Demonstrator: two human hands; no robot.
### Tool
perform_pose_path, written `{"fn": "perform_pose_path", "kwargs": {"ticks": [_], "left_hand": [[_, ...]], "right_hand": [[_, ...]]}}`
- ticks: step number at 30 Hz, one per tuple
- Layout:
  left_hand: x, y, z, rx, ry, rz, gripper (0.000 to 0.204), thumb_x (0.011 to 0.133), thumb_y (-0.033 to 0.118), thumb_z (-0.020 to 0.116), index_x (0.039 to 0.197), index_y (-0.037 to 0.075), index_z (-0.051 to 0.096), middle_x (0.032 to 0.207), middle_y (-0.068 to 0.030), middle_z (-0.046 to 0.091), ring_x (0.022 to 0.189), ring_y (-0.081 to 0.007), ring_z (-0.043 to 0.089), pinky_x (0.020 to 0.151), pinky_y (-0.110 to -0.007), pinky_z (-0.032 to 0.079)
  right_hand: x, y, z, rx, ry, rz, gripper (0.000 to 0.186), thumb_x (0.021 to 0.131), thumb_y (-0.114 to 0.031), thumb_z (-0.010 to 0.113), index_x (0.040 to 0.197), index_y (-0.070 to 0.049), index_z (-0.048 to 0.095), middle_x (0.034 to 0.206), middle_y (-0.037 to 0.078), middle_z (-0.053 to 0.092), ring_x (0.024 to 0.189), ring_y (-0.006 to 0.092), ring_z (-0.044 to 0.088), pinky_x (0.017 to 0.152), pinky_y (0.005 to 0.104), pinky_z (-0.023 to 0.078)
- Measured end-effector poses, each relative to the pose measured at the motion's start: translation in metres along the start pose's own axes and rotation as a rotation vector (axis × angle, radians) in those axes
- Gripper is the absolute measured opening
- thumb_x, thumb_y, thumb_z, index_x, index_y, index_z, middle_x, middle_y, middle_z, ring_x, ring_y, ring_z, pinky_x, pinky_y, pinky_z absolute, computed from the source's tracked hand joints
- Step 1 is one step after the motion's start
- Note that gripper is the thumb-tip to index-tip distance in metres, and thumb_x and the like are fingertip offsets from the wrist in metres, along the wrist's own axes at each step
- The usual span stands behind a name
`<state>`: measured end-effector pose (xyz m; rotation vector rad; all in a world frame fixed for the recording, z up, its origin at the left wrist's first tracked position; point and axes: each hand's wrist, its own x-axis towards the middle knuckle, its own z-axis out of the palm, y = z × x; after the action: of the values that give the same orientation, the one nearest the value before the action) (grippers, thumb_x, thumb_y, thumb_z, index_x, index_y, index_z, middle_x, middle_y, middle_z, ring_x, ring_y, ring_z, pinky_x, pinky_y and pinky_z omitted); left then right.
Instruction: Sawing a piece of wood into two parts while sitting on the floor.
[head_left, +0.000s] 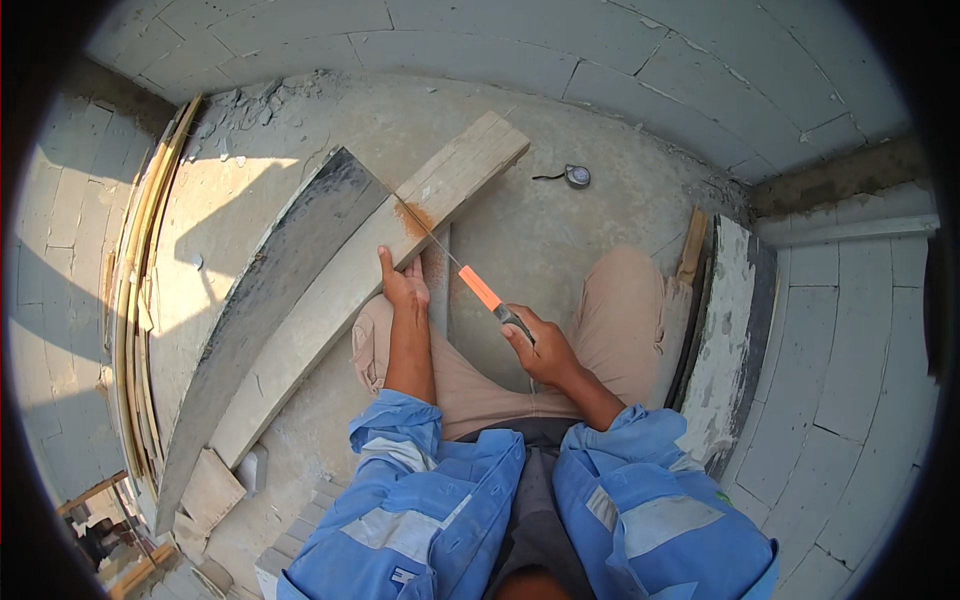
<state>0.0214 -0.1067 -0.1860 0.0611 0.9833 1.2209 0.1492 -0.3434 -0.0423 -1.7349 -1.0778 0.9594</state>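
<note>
- Our right hand (540,345) has its fingers closed around the black and orange handle of a handsaw (480,287).
- The saw's thin blade shows almost edge-on, lying across a long, pale timber beam (330,270) nearer its far end than its near one.
- Reddish-brown sawdust (415,218) is spread over the beam's top beside the blade.
- Our left hand (405,285) holds the beam's near edge just short of the blade, the thumb over the top face and the fingers at the side; we cannot tell how far they reach underneath.
- The beam slants from lower left to upper right before us, by our left knee.
- Along its left side lies a long, dark-faced board (285,270).
- A tape measure (577,176) with a dark strap sits on the concrete floor (515,225), to the right of the beam and apart from it.
- Long, thin wooden strips (135,300) stand far to our left; a board with peeling white patches (730,290) is to our right.
- Grey block walls (480,45) surround us.
</note>
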Motion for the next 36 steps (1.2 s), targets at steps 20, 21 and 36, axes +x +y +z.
{"fn": "perform_pose_path", "kwargs": {"ticks": [20, 21, 36], "left_hand": [[-0.010, -0.013, 0.016, 0.016, 0.013, 0.005, 0.068, 0.089, 0.038, 0.074, 0.138, -0.001, 0.046, 0.134, -0.0149, 0.054, 0.126, -0.0296, 0.053, 0.113, -0.041, 0.040], [-0.009, -0.012, 0.014, 0.038, 0.029, 0.012, 0.069, 0.089, 0.038, 0.074, 0.138, -0.001, 0.045, 0.133, -0.0151, 0.054, 0.126, -0.0295, 0.053, 0.112, -0.041, 0.041], [-0.008, -0.013, 0.013, 0.040, -0.015, -0.026, 0.066, 0.092, 0.039, 0.070, 0.141, 0.003, 0.044, 0.141, -0.0137, 0.049, 0.129, -0.0289, 0.049, 0.114, -0.040, 0.038]], "right_hand": [[-0.047, -0.024, -0.020, -0.033, 0.074, -0.023, 0.038, 0.100, -0.029, 0.056, 0.128, -0.003, 0.056, 0.075, 0.017, 0.063, 0.069, 0.0288, 0.067, 0.065, 0.0369, 0.050], [-0.035, -0.032, -0.014, -0.044, 0.061, 0.017, 0.039, 0.100, -0.030, 0.056, 0.127, -0.002, 0.056, 0.075, 0.018, 0.064, 0.071, 0.0317, 0.068, 0.066, 0.0384, 0.050], [-0.038, -0.059, -0.027, -0.054, 0.029, 0.077, 0.043, 0.100, -0.038, 0.052, 0.123, -0.001, 0.055, 0.079, 0.027, 0.066, 0.075, 0.0465, 0.066, 0.065, 0.0515, 0.050]]}}
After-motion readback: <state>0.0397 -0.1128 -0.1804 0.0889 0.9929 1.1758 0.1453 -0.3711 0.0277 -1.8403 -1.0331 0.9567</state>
